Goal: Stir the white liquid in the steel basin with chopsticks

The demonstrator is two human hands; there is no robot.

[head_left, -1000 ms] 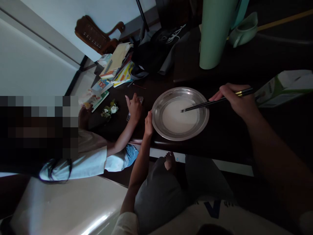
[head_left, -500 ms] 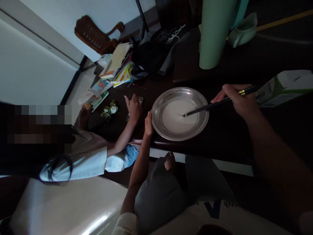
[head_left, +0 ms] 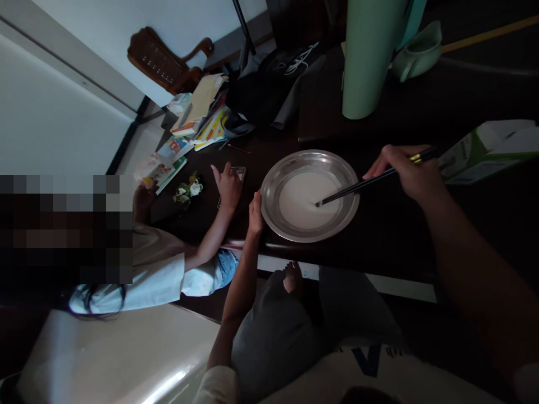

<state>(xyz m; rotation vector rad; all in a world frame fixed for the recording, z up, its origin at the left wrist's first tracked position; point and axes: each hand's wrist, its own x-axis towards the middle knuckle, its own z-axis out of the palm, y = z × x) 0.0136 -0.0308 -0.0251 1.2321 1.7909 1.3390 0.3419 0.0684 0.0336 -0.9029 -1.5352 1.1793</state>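
A round metal basin [head_left: 273, 219] stands on the dark table near its front edge, with a whitish liquid [head_left: 309, 196] in its bottom. My left hand [head_left: 255, 214] grips the basin's left rim; part of the fingers is hidden at the rim. Pinched in my right hand [head_left: 406, 168] are dark chopsticks [head_left: 370, 180] with gold bands near the upper end. They slant down to the left over the right rim, and their tips dip into the liquid close to the middle. Right of that hand lies a white and green carton [head_left: 492, 151].
At the left sits another person, one hand [head_left: 229, 188] on a phone [head_left: 240, 174]. White flowers [head_left: 191, 188], books [head_left: 197, 115] and a black bag [head_left: 256, 98] lie on the table. A tall green bottle [head_left: 368, 62] and a green pitcher [head_left: 421, 53] stand behind the basin.
The chopstick tips have shifted very slightly down in the liquid. My left hand and the basin stay put. The other person's head has moved slightly.
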